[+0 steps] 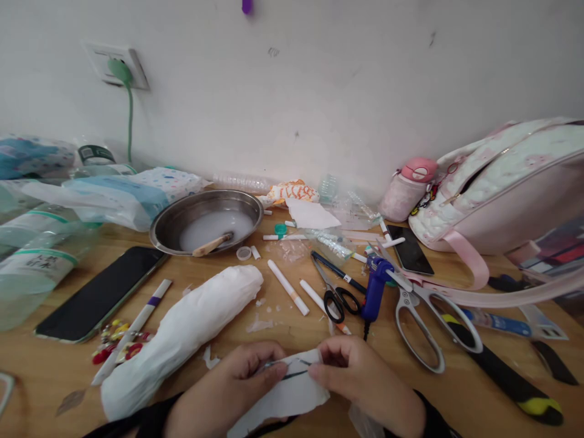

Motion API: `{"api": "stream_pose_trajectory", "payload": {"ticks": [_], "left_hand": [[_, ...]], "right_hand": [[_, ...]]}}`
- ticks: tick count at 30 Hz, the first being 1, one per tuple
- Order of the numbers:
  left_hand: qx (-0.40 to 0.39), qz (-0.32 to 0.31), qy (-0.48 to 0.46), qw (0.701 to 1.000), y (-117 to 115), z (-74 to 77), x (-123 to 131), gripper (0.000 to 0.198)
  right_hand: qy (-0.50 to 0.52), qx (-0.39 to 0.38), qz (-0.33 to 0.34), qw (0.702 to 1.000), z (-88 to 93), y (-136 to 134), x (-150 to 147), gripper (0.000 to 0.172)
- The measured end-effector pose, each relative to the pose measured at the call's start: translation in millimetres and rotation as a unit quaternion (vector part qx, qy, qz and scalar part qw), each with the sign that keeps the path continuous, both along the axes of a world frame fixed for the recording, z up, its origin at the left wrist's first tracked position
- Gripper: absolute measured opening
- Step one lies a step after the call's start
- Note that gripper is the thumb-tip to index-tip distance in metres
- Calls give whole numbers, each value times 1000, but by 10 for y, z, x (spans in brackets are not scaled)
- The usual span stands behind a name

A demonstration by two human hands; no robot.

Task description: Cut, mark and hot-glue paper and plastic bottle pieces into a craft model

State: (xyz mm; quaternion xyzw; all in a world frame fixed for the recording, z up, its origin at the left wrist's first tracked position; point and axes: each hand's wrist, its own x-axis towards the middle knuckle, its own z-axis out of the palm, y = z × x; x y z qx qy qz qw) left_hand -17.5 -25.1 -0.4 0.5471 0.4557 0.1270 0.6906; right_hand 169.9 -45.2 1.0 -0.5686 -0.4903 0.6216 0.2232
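Wooden worktop (456,401) against white wall, crowded: pink backpack (511,188), steel bowl (205,222), white wrapped bundle (182,331), scissors (424,316). Near front edge, left hand (232,380) and right hand (351,371) both pinched shut on paper scrap (292,395) wrapped round thin wire (292,368). Probably light, limp, tearable; best gripped close beside wire.

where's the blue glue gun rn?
In the head view, the blue glue gun stands right of centre on the wooden table, between the black-handled scissors and the large grey-handled scissors.
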Motion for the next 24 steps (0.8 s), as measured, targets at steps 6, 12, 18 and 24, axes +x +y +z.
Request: {"api": "stream_pose_trajectory", "payload": {"ticks": [6, 12, 18, 24], "left_hand": [[-12, -9, -6, 1000, -1, -14, -11, 38], [-35, -24, -19, 999, 7, -105, -42, 38], [-59, -5, 5, 998, 46, -55, -30, 40], [-44, -14, 0, 999, 47, -27, -14, 36]], "right_hand": [[3, -5, -2, 1000, -24, -6, 7, 20], [39, -16, -8, 999, -30, -9, 9, 22], [44, -19, -24, 999, -35, 28, 53, 17], [40, -15, -25, 999, -45, 62, 70, 18]]}}
